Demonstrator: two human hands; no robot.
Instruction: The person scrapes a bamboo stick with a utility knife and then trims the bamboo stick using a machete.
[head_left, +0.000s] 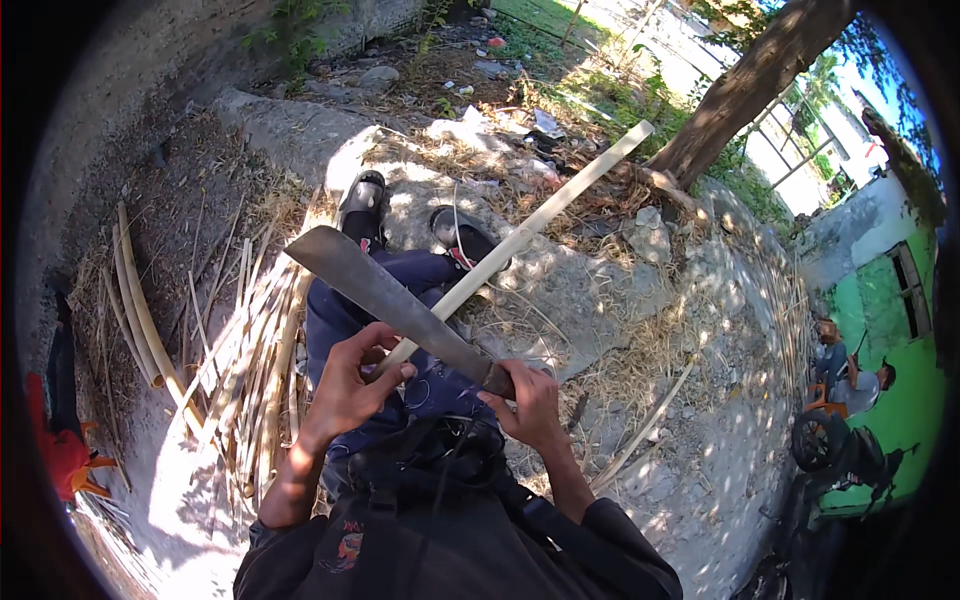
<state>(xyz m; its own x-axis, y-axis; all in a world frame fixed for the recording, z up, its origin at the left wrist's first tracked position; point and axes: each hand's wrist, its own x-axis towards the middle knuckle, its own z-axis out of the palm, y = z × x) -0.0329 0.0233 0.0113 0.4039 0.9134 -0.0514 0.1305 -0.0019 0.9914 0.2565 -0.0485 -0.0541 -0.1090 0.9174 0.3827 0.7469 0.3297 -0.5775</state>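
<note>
My right hand [530,405] grips the handle end of a machete [385,295], whose broad dark blade slants up to the left over my legs. A long pale strip, seemingly split bamboo [545,212], runs from my left hand up to the far right. The blade crosses over this strip near its lower end. My left hand [355,385] pinches that lower end between thumb and fingers, close to the blade. Whether the edge touches the strip cannot be made out.
Beside my left leg lies a pile of bamboo strips [255,370], with thicker curved poles [140,300] farther left. A leaning tree trunk [755,90] rises at the far right. People sit by a green wall [880,390] near a motorcycle [840,455]; another person in red [60,450] is at the left edge.
</note>
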